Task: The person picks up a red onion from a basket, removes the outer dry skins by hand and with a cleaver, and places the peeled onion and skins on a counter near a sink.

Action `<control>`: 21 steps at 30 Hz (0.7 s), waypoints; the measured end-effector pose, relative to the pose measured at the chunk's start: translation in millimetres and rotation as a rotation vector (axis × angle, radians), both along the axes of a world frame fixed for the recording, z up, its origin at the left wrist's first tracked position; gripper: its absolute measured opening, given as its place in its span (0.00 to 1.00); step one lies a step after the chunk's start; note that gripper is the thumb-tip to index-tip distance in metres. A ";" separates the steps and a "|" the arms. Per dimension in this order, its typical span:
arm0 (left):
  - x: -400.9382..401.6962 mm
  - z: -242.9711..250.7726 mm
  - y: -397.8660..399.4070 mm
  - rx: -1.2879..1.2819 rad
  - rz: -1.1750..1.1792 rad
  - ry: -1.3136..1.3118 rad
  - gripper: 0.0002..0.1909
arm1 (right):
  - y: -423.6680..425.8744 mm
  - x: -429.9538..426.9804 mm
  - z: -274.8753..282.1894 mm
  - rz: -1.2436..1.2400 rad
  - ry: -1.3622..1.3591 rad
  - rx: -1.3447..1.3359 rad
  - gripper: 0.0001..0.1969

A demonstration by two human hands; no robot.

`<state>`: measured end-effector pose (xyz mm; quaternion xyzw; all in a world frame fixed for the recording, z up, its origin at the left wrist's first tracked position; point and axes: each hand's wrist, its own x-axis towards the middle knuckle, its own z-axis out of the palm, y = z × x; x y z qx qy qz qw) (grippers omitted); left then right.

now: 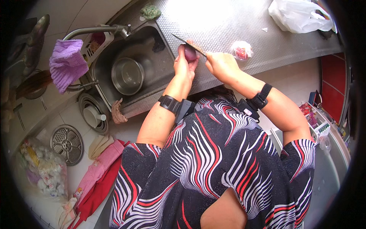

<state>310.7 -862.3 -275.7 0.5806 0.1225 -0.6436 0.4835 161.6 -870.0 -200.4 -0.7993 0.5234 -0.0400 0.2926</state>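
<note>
My left hand holds a purple round vegetable, perhaps an onion, above the textured metal counter beside the sink. My right hand is closed around the handle of a kitchen knife. Its dark blade points up and to the left, passing just beyond the vegetable; whether the edge touches it cannot be made out. Small brownish scraps show on or behind the blade. To the right of my right hand lies a small clear plastic bag with something red and white inside.
The sink on the left contains a round metal bowl. A purple towel hangs by the faucet. A green scrubber sits at the sink's back corner, and a white plastic bag rests on the counter's far right.
</note>
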 end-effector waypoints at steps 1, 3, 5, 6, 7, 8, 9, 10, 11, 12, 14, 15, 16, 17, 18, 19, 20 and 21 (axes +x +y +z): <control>0.6 -0.8 -0.8 -0.001 0.000 0.000 0.25 | -0.9 1.4 -0.9 -0.002 0.009 0.015 0.09; 3.1 -6.3 -0.8 -0.004 0.011 0.031 0.26 | -1.2 4.1 -4.3 0.003 0.004 0.000 0.09; 6.8 -15.3 0.4 -0.048 0.032 0.042 0.25 | -1.1 8.6 -9.7 0.007 -0.003 -0.017 0.09; 7.5 -19.0 0.0 -0.090 0.052 0.056 0.25 | -1.2 10.7 -13.9 0.004 -0.009 -0.028 0.09; 9.8 -22.7 -1.7 -0.094 0.051 0.057 0.25 | -1.2 12.0 -17.2 0.000 -0.015 -0.040 0.09; 13.3 -26.1 -3.8 -0.086 0.064 0.062 0.25 | -1.0 12.6 -20.0 -0.002 -0.014 -0.044 0.09; 13.8 -25.0 -6.9 -0.076 0.073 0.070 0.25 | -1.3 12.2 -22.8 -0.005 -0.023 -0.046 0.09; 12.7 -23.5 -5.6 -0.096 0.065 0.063 0.25 | -1.8 10.6 -24.3 -0.008 -0.031 -0.048 0.09; 8.5 -22.6 -4.7 -0.097 0.059 0.067 0.25 | 0.2 4.7 -23.2 -0.014 -0.028 -0.049 0.09; 8.2 -19.5 -2.7 -0.062 0.036 0.031 0.25 | 4.5 1.5 -18.3 -0.006 -0.033 -0.029 0.09; 8.8 -14.3 -2.4 -0.023 0.023 -0.031 0.26 | 5.5 5.4 -17.7 0.004 -0.045 -0.008 0.09; 9.4 -16.5 -1.9 -0.020 0.021 -0.030 0.26 | 4.1 8.9 -21.4 -0.002 -0.030 -0.008 0.10; 11.5 -19.3 -3.5 -0.046 0.037 -0.008 0.27 | 1.3 12.5 -24.6 -0.008 -0.018 -0.013 0.10; 12.5 -22.0 -3.7 -0.072 0.053 0.013 0.28 | -2.9 17.3 -33.5 -0.009 -0.019 -0.015 0.10; 11.7 -23.4 -2.8 -0.075 0.052 0.011 0.28 | -9.3 25.3 -40.6 -0.010 -0.011 -0.020 0.10; 9.1 -25.0 -1.7 -0.083 0.072 -0.001 0.28 | -11.9 29.1 -45.7 -0.010 -0.004 -0.026 0.10; 7.8 -26.3 -1.1 -0.091 0.093 -0.013 0.29 | -6.9 26.9 -48.9 -0.011 -0.007 -0.029 0.10; 7.5 -21.7 -1.8 -0.091 0.095 -0.015 0.29 | -0.7 24.1 -47.7 -0.014 -0.005 -0.045 0.09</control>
